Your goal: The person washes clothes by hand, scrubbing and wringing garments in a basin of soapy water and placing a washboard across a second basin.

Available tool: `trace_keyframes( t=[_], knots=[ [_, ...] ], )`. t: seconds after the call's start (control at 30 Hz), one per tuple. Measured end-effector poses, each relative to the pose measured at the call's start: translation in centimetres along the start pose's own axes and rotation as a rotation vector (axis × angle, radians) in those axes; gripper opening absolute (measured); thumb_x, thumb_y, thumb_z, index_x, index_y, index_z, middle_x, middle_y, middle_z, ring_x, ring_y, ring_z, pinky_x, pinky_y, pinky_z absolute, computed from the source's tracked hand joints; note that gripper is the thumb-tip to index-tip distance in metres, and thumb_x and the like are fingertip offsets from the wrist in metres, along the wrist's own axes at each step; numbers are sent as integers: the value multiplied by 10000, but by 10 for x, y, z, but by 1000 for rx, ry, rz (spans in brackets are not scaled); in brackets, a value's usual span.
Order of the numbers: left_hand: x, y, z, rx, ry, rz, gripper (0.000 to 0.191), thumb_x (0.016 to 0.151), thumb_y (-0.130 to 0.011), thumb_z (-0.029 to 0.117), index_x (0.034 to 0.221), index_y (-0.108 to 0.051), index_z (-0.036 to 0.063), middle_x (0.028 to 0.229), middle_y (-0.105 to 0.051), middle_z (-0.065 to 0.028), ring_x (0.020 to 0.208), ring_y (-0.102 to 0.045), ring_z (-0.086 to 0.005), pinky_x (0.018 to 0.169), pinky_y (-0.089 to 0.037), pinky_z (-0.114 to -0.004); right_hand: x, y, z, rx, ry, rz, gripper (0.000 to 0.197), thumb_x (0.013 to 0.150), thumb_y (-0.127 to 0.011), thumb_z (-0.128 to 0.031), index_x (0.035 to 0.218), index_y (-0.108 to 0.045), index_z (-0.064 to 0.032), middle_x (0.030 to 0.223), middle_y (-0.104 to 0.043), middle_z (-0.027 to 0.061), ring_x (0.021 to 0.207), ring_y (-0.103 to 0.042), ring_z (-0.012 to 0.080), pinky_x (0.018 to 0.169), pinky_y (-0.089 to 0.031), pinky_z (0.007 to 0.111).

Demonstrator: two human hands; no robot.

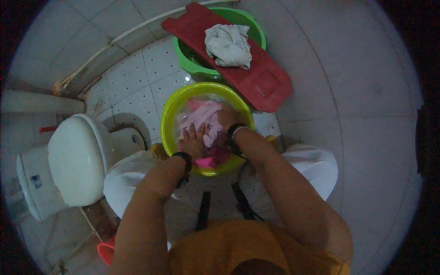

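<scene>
A yellow plastic basin [164,120] stands on the floor between my knees with wet laundry and sudsy water in it. On top lies a pale pink cloth [206,115], bunched up. Brighter pink fabric [206,162] shows at the basin's near side. My left hand [194,142] rests on the pink cloth with its fingers spread. My right hand [228,118] is at the cloth's right side; its fingers are hidden, so its grip cannot be made out.
Beyond the basin, a red plastic washboard [271,86] lies across a green tub [259,29], with a crumpled whitish cloth [228,46] on it. A white toilet [77,160] stands at my left. Behind it is a red plastic vessel [106,252]. A pipe [137,25] runs along the tiled wall.
</scene>
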State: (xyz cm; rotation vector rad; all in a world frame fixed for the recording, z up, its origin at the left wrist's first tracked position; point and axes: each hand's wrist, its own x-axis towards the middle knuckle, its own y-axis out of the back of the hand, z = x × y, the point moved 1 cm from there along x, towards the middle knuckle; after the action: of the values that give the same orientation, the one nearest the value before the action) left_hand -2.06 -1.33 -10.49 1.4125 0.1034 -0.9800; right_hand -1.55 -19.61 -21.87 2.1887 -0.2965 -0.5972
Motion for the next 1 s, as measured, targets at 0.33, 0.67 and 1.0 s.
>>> trace_keyframes(
  t=[0.33, 0.67, 1.0],
  knots=[
    [48, -27, -61, -307, 146, -141, 959, 584, -728, 387, 1353, -180, 214, 1352, -226, -226, 1166, -302, -493, 929, -330, -528, -42, 51, -77, -423, 288, -447, 591, 792, -372, -591, 1307, -337, -303, 1425, -145, 131, 1295, -163, 340, 1043, -147, 462],
    [20, 152, -25, -538, -46, 126, 395, 721, -674, 256, 1035, -558, 46, 879, -603, -95, 803, -553, -176, 728, -441, -308, -38, 53, -90, -163, 647, -30, 208, 696, -537, -95, 897, -579, -57, 967, -538, 174, 886, -527, 362, 775, -440, 406],
    [-74, 281, 18, -186, -80, 174, 435, 822, -558, 340, 1171, -498, 88, 1169, -503, -101, 1074, -478, -275, 859, -431, -382, -35, 110, -84, 41, 779, -16, 269, 689, -584, -47, 957, -592, -15, 896, -594, 167, 836, -571, 315, 773, -448, 352]
  ],
)
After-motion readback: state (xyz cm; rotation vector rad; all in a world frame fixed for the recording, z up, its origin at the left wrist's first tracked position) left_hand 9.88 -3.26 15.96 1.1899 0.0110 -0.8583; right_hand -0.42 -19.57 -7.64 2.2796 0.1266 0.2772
